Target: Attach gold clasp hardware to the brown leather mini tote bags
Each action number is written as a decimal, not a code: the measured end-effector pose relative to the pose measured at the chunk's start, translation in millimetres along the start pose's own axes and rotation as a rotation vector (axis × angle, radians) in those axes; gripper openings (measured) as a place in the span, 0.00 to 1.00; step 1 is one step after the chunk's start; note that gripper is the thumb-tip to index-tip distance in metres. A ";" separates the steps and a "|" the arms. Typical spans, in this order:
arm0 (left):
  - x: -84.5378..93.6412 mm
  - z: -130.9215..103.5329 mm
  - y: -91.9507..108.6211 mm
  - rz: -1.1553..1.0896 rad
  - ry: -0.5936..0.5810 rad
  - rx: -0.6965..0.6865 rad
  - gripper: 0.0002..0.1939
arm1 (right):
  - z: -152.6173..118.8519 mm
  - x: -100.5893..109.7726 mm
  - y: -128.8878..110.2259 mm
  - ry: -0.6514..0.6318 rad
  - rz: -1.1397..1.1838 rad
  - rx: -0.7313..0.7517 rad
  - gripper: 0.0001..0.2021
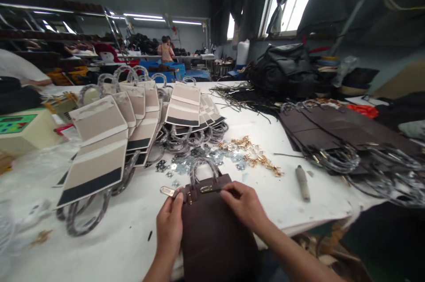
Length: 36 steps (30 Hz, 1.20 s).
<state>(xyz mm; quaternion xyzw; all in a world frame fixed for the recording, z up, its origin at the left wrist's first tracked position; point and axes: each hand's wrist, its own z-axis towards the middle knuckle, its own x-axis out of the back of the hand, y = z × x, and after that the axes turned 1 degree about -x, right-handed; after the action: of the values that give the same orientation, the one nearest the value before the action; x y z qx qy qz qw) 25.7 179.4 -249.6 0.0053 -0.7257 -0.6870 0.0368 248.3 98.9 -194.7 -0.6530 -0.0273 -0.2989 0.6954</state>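
A dark brown bag (215, 229) is set at the near edge of the white counter (265, 202), with its top turned away and its loop handle (203, 166), wrapped in clear plastic, standing up at the far end. A short brown strap with a gold metal piece (167, 191) on its tip is pinched between the thumb and fingers of the left hand (170, 222), just off the left top corner of the bag. The right hand (247, 206) is laid on the right side of the bag's top, its fingers bent, near a second gold piece (206, 189); whether anything is gripped by them cannot be told. Past the bag, small flat metal plates (198, 154) are scattered, and gold clips (260, 158) are heaped beside them. To the right, a grey tool (303, 183) is laid on the counter, and beyond it more brown bags (332, 125) are piled. On the left, tan and black panels (96, 149) with wrapped handles are stacked on each other. Farther back, dark cords (249, 96) are spread out in a tangle, and a person (165, 50) can be seen across the room.
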 end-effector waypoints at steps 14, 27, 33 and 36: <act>-24.0 -21.5 56.3 0.716 -0.029 -0.897 0.20 | 27.5 160.3 149.5 0.326 -0.472 -0.231 0.15; -67.4 -3.0 86.5 1.391 -0.634 -0.753 0.10 | 20.6 166.4 141.1 0.411 -0.276 -0.277 0.20; -68.4 0.3 89.8 1.451 -0.652 -0.785 0.08 | 28.3 156.5 146.0 0.340 -0.251 -0.178 0.23; -66.8 2.7 87.1 1.409 -0.638 -0.746 0.04 | 30.9 151.6 149.5 0.294 -0.224 -0.153 0.27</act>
<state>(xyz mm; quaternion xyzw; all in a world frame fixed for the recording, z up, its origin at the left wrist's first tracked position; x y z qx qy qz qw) 95.9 190.9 -165.9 -0.6523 -0.2620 -0.6665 0.2484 450.9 65.2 -258.6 -0.6461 0.0246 -0.4676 0.6027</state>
